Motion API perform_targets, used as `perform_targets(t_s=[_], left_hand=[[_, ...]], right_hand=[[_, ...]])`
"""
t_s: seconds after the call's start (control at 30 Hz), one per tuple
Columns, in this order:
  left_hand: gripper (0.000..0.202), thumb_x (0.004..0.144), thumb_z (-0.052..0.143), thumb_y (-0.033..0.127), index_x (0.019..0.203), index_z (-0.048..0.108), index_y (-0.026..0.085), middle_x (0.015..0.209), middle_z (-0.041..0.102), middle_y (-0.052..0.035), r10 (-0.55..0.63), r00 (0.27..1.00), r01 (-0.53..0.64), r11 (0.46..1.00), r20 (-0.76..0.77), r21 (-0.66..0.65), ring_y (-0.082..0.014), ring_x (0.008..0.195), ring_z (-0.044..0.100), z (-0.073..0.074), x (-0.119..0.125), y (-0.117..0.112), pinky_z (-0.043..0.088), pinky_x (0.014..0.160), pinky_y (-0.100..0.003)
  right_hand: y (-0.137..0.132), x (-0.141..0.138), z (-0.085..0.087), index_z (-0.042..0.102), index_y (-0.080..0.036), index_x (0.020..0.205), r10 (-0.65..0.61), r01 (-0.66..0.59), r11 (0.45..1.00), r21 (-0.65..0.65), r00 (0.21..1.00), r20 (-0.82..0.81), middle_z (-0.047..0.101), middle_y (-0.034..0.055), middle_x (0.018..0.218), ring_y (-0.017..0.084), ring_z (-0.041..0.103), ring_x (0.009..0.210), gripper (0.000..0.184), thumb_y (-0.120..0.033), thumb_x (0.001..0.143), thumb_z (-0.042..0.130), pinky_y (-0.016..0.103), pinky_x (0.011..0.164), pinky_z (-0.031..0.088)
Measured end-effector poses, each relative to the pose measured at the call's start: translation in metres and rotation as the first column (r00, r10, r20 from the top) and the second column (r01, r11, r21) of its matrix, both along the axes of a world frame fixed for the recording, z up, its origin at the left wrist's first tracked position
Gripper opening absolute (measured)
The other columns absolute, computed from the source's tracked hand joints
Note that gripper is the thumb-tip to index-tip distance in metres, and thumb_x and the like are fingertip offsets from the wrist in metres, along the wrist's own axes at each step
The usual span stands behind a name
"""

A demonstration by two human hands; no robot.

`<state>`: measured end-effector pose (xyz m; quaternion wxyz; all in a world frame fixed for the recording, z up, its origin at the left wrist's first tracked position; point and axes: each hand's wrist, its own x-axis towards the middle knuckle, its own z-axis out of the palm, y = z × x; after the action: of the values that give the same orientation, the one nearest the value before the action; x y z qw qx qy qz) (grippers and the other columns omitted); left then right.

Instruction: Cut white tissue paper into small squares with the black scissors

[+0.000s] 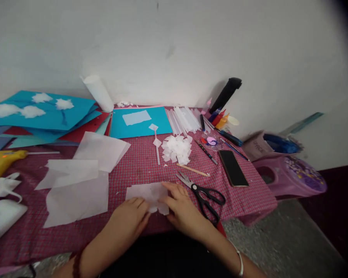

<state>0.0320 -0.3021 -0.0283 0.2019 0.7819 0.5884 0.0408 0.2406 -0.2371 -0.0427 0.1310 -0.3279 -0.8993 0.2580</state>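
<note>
A small sheet of translucent white tissue paper (146, 192) lies at the near edge of the red checked tablecloth (139, 164). My left hand (129, 219) rests on its near left part with fingers bent and pressing the paper. My right hand (182, 206) lies on its right edge, fingers pinching a folded bit of the paper. Black-handled scissors (204, 195) lie just right of my right hand, blades pointing away to the left.
Larger tissue sheets (84, 173) lie at left. A pile of cut white squares (176, 148), a wooden stick (193, 170), a phone (232, 167), pens and glue bottles (220, 119) sit further back. Blue card (140, 121), a yellow glue gun (2, 162), a pink stool (290, 175).
</note>
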Motion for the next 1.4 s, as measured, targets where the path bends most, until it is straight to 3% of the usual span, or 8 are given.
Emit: perform_targets(t_s=[0.17, 0.43, 0.57, 0.7, 0.83, 1.0, 1.27, 1.4], left_hand=[[0.068, 0.079, 0.066, 0.026, 0.140, 0.035, 0.023, 0.127, 0.060, -0.0104, 0.083, 0.966, -0.090, 0.996, 0.243, 0.017, -0.0260, 0.114, 0.058, -0.006, -0.031, -0.012, 0.048, 0.096, -0.042], [0.076, 0.071, 0.066, 0.012, 0.138, 0.037, 0.031, 0.136, 0.055, -0.0083, 0.076, 0.992, -0.090, 0.985, 0.099, 0.149, -0.0297, 0.123, 0.051, -0.034, -0.038, -0.039, 0.041, 0.103, -0.051], [0.087, 0.074, 0.067, 0.022, 0.146, 0.019, 0.031, 0.133, 0.056, -0.0126, 0.185, 0.978, -0.207, 0.919, 0.097, 0.336, -0.0304, 0.118, 0.057, -0.054, -0.040, -0.043, 0.050, 0.095, -0.047], [0.104, 0.065, 0.077, 0.034, 0.148, 0.015, 0.028, 0.139, 0.050, -0.0169, 0.131, 0.984, -0.167, 0.913, 0.119, 0.373, -0.0352, 0.122, 0.053, -0.047, -0.031, -0.029, 0.049, 0.096, -0.052], [0.082, 0.072, 0.071, 0.030, 0.143, 0.029, 0.026, 0.134, 0.056, -0.0154, 0.102, 0.983, -0.150, 0.922, 0.150, 0.357, -0.0332, 0.119, 0.055, -0.032, -0.014, -0.012, 0.050, 0.095, -0.052], [0.044, 0.087, 0.050, 0.022, 0.131, 0.047, 0.019, 0.108, 0.072, -0.0104, 0.349, 0.892, -0.424, 0.865, 0.287, 0.267, -0.0232, 0.095, 0.069, -0.035, -0.020, -0.011, 0.058, 0.082, -0.039], [0.035, 0.087, 0.051, 0.034, 0.117, 0.060, 0.017, 0.110, 0.072, -0.0100, 0.538, 0.745, -0.607, 0.792, 0.393, 0.067, -0.0229, 0.096, 0.069, -0.034, -0.028, -0.019, 0.057, 0.083, -0.037], [0.022, 0.088, 0.051, 0.035, 0.096, 0.065, 0.020, 0.091, 0.074, -0.0048, 0.564, 0.722, -0.609, 0.793, 0.402, -0.018, -0.0210, 0.083, 0.069, -0.031, -0.029, -0.016, 0.056, 0.075, -0.033]], right_hand=[[-0.007, 0.000, -0.011, 0.065, -0.023, 0.087, -0.103, 0.095, 0.993, -0.074, 0.987, -0.120, 0.060, 0.0059, 0.122, 0.025, 0.050, 0.115, 0.028, 0.000, 0.071, 0.061, 0.045, 0.100, 0.034], [-0.004, -0.001, -0.013, 0.062, -0.022, 0.085, -0.192, 0.165, 0.971, -0.174, 0.970, -0.149, 0.068, 0.0017, 0.094, 0.020, 0.058, 0.093, 0.025, 0.000, 0.076, 0.056, 0.036, 0.084, 0.039], [0.002, -0.009, -0.009, 0.062, -0.023, 0.080, -0.261, 0.227, 0.944, -0.240, 0.959, -0.116, 0.067, -0.0010, 0.083, 0.019, 0.059, 0.085, 0.022, -0.003, 0.076, 0.055, 0.031, 0.078, 0.040], [0.008, -0.015, -0.005, 0.062, -0.022, 0.077, -0.300, 0.269, 0.928, -0.257, 0.950, -0.089, 0.066, -0.0030, 0.077, 0.016, 0.060, 0.080, 0.017, -0.007, 0.080, 0.056, 0.027, 0.075, 0.040], [0.010, -0.016, -0.006, 0.062, -0.022, 0.078, -0.315, 0.287, 0.920, -0.268, 0.947, -0.067, 0.067, -0.0026, 0.078, 0.016, 0.060, 0.079, 0.014, -0.011, 0.083, 0.056, 0.027, 0.075, 0.039], [0.012, -0.017, -0.008, 0.063, -0.022, 0.079, -0.319, 0.290, 0.916, -0.277, 0.945, -0.064, 0.067, -0.0012, 0.077, 0.017, 0.060, 0.077, 0.013, -0.012, 0.083, 0.055, 0.027, 0.072, 0.041], [0.011, -0.017, -0.013, 0.060, -0.023, 0.111, -0.339, 0.308, 0.909, -0.280, 0.938, -0.071, 0.070, 0.0039, 0.098, 0.022, 0.062, 0.090, 0.030, -0.012, 0.083, 0.052, 0.034, 0.082, 0.046], [0.008, -0.016, -0.018, 0.055, -0.023, 0.123, -0.348, 0.319, 0.910, -0.264, 0.935, -0.072, 0.069, 0.0061, 0.106, 0.024, 0.062, 0.093, 0.043, -0.012, 0.081, 0.052, 0.038, 0.084, 0.048]])
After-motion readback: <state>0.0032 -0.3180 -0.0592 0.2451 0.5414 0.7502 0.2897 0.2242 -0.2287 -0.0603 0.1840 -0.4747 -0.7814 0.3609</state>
